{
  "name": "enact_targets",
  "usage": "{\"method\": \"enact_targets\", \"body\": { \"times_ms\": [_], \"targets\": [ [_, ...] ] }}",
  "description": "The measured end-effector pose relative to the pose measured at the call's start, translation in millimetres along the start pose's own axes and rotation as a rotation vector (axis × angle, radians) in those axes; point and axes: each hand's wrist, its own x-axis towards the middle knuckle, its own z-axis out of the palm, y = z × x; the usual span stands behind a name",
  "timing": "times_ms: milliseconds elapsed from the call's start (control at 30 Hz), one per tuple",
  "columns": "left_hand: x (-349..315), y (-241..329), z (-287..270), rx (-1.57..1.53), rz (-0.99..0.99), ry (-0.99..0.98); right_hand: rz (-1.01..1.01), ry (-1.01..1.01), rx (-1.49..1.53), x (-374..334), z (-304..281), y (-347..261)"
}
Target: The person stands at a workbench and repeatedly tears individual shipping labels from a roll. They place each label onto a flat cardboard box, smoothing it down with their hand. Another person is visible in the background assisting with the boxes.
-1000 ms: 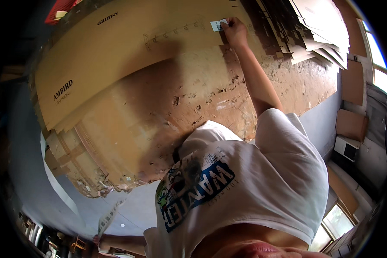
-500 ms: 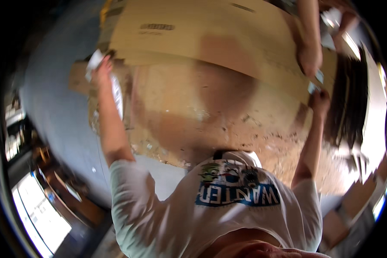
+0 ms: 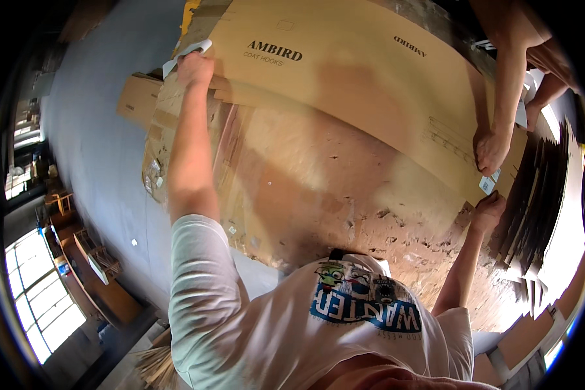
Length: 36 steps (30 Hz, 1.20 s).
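A large tan cardboard sheet (image 3: 344, 97) lies flat across a worn wooden worktop (image 3: 318, 195). My left hand (image 3: 194, 66) reaches far out and grips the sheet's left corner, beside a white strip (image 3: 187, 52). My right hand (image 3: 487, 211) is closed at the sheet's right edge, just under a small white label (image 3: 487, 184). Another person's hand (image 3: 491, 149) presses down on the same edge from above the label.
A stack of dark flat cardboard pieces (image 3: 533, 214) lies at the right of the worktop. Smaller cardboard flaps (image 3: 136, 97) stick out at the left over a grey floor (image 3: 97, 143). Wooden furniture (image 3: 91, 266) stands by a bright window at lower left.
My left arm has stretched out to the sheet's far left corner. Another person's hand has come onto the right edge by the label. The view has swung round.
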Motion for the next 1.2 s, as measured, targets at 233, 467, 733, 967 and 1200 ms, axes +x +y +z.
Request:
{"method": "enact_targets", "body": {
  "times_ms": [233,467,733,967,1200],
  "targets": [
    [88,-66,-10,-0.431,0.056,-0.087,-0.027,0.025,0.149,-1,-2,-8],
    [145,-89,-49,-1.015,0.055,-0.533,0.807,-0.620,1.472,-79,-81,-70],
    [143,-31,-121,-0.822,0.053,-0.415,1.128,-0.937,2.042,-78,-63,-109],
    [141,-32,-145,-0.648,0.088,-0.299,1.115,-1.083,2.032,-76,-66,-127],
    [76,-125,-136,-0.876,0.154,-0.437,0.623,-0.442,1.852,-54,-152,-146]
  ]
}}
